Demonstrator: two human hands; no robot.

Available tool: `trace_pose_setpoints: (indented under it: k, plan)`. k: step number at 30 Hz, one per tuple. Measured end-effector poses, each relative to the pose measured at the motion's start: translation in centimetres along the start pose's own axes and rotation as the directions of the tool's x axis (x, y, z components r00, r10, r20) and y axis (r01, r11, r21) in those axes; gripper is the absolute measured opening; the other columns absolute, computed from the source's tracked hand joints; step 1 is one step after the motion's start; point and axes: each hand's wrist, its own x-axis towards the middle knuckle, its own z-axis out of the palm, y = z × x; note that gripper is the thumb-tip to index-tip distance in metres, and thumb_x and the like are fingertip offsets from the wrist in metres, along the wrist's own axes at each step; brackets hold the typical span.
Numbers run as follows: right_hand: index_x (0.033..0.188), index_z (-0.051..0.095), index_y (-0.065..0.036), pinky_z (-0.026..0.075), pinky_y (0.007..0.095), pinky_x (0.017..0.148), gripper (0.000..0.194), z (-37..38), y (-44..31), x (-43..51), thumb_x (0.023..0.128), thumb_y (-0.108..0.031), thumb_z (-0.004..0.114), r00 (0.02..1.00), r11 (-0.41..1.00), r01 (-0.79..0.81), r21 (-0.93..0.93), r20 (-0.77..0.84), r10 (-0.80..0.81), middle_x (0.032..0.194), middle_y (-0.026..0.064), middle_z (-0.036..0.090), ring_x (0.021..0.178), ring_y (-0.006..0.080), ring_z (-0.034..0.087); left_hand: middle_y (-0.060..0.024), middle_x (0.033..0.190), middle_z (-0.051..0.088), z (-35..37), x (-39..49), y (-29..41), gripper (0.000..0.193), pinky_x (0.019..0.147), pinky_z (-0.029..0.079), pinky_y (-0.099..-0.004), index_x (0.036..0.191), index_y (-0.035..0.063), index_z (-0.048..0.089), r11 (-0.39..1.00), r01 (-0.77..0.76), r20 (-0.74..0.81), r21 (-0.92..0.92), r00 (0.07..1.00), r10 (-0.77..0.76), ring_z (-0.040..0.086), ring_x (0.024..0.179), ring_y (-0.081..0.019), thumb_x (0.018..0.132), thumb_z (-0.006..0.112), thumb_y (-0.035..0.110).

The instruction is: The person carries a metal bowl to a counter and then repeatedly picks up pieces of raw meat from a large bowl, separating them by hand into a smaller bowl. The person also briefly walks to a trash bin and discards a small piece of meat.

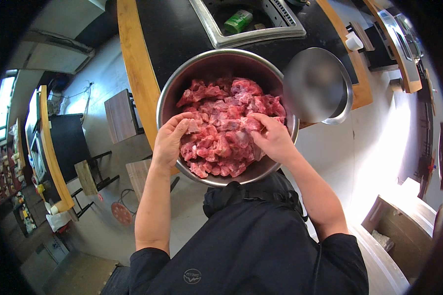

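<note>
A large stainless steel bowl (221, 180) stands at the near edge of the black table, filled with chunks of raw red meat (221, 143). On the bowl's left side, my left hand (173, 134) pinches a small pale piece of meat between thumb and fingers. Over the right part of the pile, my right hand (271, 136) has its thumb and fingers around a chunk of meat (251, 124). Both hands are inside the rim. To the right of the large bowl is a smaller round metal bowl (349, 86), its inside blurred.
Beyond the bowl, a metal-framed recess (258, 38) in the black tabletop (162, 33) holds a green container (239, 21). A white cup (353, 41) is at the table's right edge. Wooden-topped stools (121, 116) stand to the left, and an open box (398, 232) lies at lower right.
</note>
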Motion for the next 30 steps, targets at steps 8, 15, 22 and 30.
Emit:
trace_pose_setpoints:
  k: [8, 15, 22, 30]
  plan:
    - [0.142, 0.058, -0.003, 0.051, 0.0439, 0.105, 0.053, -1.1, -2.0, -0.3, 0.092, -0.016, 0.073, 0.994, 0.984, 0.050, -0.173, -0.090, -0.067, 0.137, 0.0191, 0.063, 0.123, 0.0361, 0.061, -0.0111, 0.123, 0.070, 2.9, -1.5, 0.7, 0.037, 0.100, 0.057, -0.0315, 0.141, -0.0020, 0.055, 0.999, 0.000, 0.046, -0.038, 0.999, 0.001, 0.069, 0.111, -0.0165, 0.106, 0.061, 0.010]
    - [0.137, 0.060, -0.004, 0.052, 0.0423, 0.103, 0.045, 2.2, -5.4, -0.3, 0.093, -0.006, 0.067, 0.875, 0.849, 0.484, -0.213, 0.142, -0.463, 0.134, 0.0184, 0.060, 0.122, 0.0375, 0.061, -0.0069, 0.121, 0.070, 6.8, -3.8, -0.6, 0.051, 0.097, 0.056, -0.0277, 0.147, -0.0039, 0.049, 0.997, 0.018, 0.184, 0.071, 0.982, -0.031, 0.066, 0.110, -0.0113, 0.103, 0.069, 0.010]
    - [0.123, 0.067, 0.000, 0.056, 0.0372, 0.087, 0.031, 2.6, -4.0, -0.9, 0.093, -0.007, 0.073, 0.984, 0.961, 0.112, 0.252, 0.108, -0.143, 0.106, 0.0151, 0.069, 0.098, 0.0286, 0.070, -0.0050, 0.105, 0.076, 7.8, -5.3, -1.2, 0.031, 0.080, 0.054, -0.0242, 0.123, -0.0022, 0.068, 0.912, -0.087, 0.032, 0.401, 0.996, 0.081, 0.067, 0.092, -0.0089, 0.100, 0.075, 0.017]
    - [0.119, 0.068, -0.002, 0.054, 0.0291, 0.087, 0.025, 0.0, -2.0, -1.0, 0.100, -0.018, 0.071, 0.984, 0.836, -0.177, 0.520, 0.092, 0.152, 0.108, 0.0058, 0.072, 0.099, 0.0110, 0.065, 0.0015, 0.096, 0.071, 8.9, -3.3, -1.9, 0.034, 0.079, 0.053, -0.0253, 0.110, 0.0033, 0.071, 0.776, -0.175, 0.079, 0.605, 0.984, 0.160, 0.063, 0.090, -0.0074, 0.096, 0.078, 0.034]
